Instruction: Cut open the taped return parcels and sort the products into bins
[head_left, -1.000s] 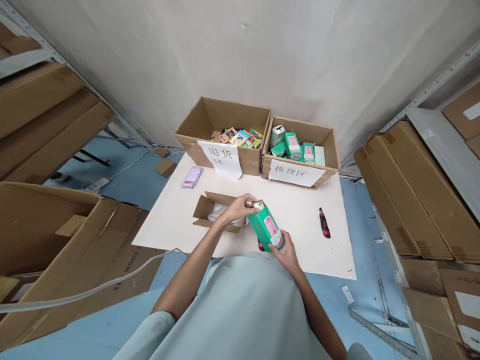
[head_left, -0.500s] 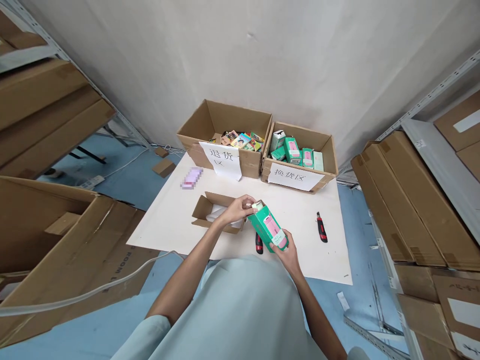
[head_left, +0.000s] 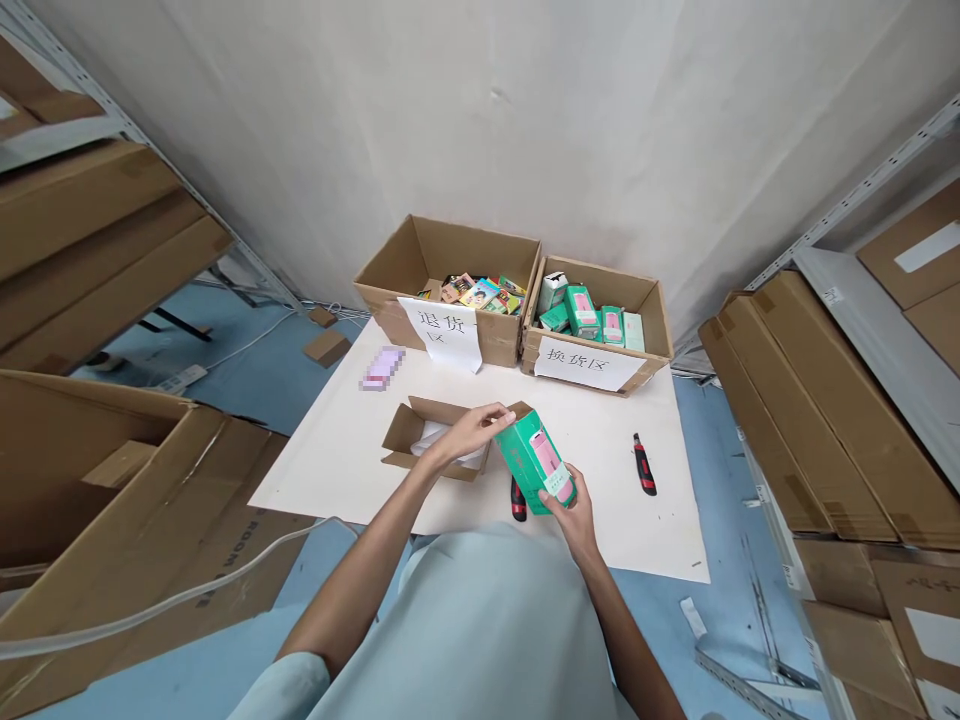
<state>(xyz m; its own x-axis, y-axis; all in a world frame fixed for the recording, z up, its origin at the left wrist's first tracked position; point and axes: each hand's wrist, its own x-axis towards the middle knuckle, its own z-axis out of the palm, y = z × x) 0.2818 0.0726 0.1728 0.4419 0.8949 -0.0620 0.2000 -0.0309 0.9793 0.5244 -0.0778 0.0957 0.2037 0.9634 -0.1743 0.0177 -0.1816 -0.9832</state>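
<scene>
My right hand is closed around the lower end of a green box with a pink bottle-shaped picture on its front. The box is held tilted above the table's near edge. At its upper end my left hand has its fingers and thumb on the top edge, beside a raised brownish flap. The fingers hide part of that end. Below my left wrist stands a small open carton with white paper inside. A red and black utility knife lies partly hidden behind the green box.
At the table's back stand a carton of colourful small packs and a carton of green boxes, each with a paper label. Another utility knife lies right on the white tabletop. Shelves with cartons flank both sides.
The white piece that showed at the green box's upper end is no longer visible. My left fingers have moved from a pinch there to lying across the top edge.
</scene>
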